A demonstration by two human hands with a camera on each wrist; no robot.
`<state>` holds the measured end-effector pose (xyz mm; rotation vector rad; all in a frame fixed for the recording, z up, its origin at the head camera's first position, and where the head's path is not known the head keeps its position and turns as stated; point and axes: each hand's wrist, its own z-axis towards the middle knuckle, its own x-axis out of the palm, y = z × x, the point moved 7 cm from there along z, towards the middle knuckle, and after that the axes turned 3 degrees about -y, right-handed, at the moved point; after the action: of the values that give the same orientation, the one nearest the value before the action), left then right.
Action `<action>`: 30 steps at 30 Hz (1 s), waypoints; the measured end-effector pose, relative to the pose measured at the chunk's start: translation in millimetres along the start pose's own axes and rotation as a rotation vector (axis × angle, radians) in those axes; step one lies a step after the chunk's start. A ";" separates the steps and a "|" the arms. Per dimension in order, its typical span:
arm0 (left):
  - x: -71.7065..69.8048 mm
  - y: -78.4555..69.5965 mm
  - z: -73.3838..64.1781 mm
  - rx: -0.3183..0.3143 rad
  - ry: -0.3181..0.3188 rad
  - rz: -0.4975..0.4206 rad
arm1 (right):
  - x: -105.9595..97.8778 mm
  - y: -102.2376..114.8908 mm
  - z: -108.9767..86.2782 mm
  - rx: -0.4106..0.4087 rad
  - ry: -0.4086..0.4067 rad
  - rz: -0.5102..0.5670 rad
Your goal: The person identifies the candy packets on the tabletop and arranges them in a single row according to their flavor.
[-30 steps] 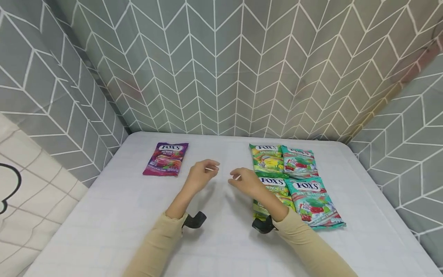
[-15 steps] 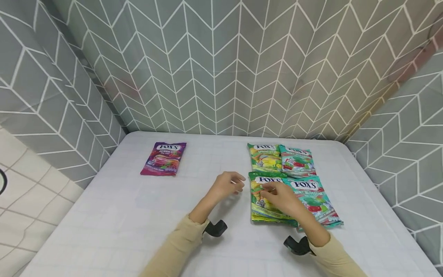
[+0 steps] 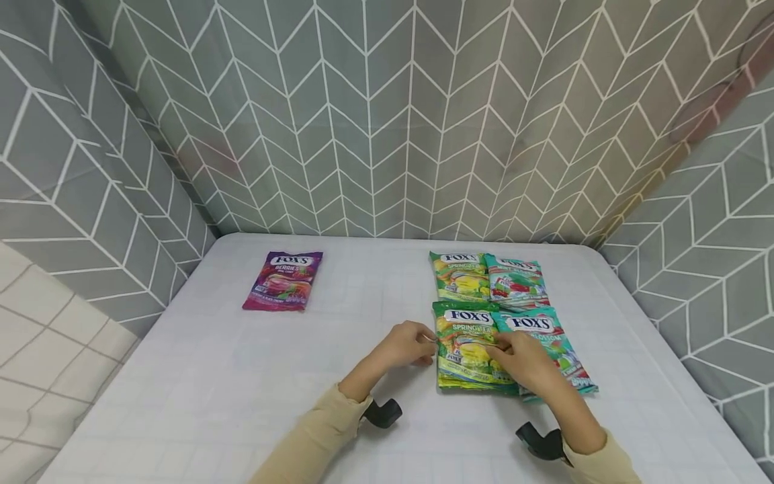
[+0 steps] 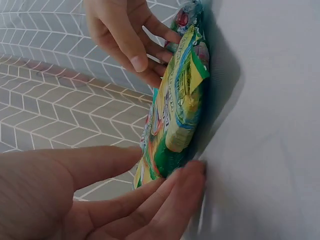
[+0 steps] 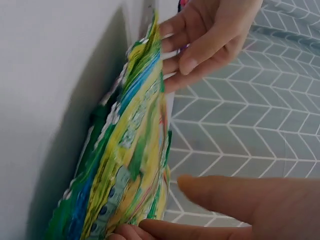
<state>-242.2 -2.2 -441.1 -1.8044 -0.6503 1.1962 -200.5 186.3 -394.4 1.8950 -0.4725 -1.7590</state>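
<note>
A green-and-yellow Fox's Spring Tea candy bag [image 3: 467, 336] lies at the front of the group of bags, with both hands at its sides. My left hand [image 3: 406, 344] touches its left edge, fingertips low by the table. In the left wrist view the left thumb [image 4: 107, 162] is on the upper side. My right hand [image 3: 525, 359] is at the right edge, over the neighbouring teal Mint Blossom bag [image 3: 559, 349]. The right wrist view shows the right thumb [image 5: 215, 192] standing apart from the bag while the fingers meet its edge. Layered edges show beneath the Spring Tea bag.
Behind lie another Spring Tea bag [image 3: 462, 279] and another Mint Blossom bag [image 3: 519, 282]. A purple Berries bag [image 3: 283, 281] lies alone at the far left of the white table [image 3: 242, 376]. A grey chevron-patterned curtain [image 3: 369, 134] stands along the back.
Both hands have moved right, from mid-table to either side of the front Spring Tea bag. The fingers have come down to its edges. The bags keep their places.
</note>
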 end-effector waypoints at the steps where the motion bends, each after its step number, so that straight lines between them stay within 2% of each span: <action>1: 1.2 0.3 -0.5 -0.005 0.008 0.005 | 0.6 -1.7 0.2 0.009 -0.004 -0.010; 5: 3.8 -0.4 -3.8 -0.016 0.032 0.017 | 2.2 -5.9 -0.9 0.033 -0.038 -0.042; 10: 6.9 -3.2 -6.9 -0.013 0.049 0.010 | 1.3 -12.7 -4.0 0.052 -0.092 -0.130; 14: 10.4 -2.9 -7.8 -0.018 0.066 -0.010 | 1.7 -15.8 -2.7 0.049 -0.101 -0.171; 20: 12.9 -4.0 -8.9 0.004 0.094 -0.025 | 4.7 -17.9 0.1 0.052 -0.097 -0.153; 25: 16.0 -1.2 -10.1 -0.033 0.108 -0.083 | 6.4 -17.4 2.3 0.050 -0.083 -0.121; 30: 20.2 1.1 -7.6 -0.042 0.127 -0.086 | 5.4 -20.5 2.6 0.048 -0.066 -0.093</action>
<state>-227.2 10.3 -450.2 -1.8520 -0.6769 1.0094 -204.3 199.5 -410.7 1.9254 -0.4611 -1.8907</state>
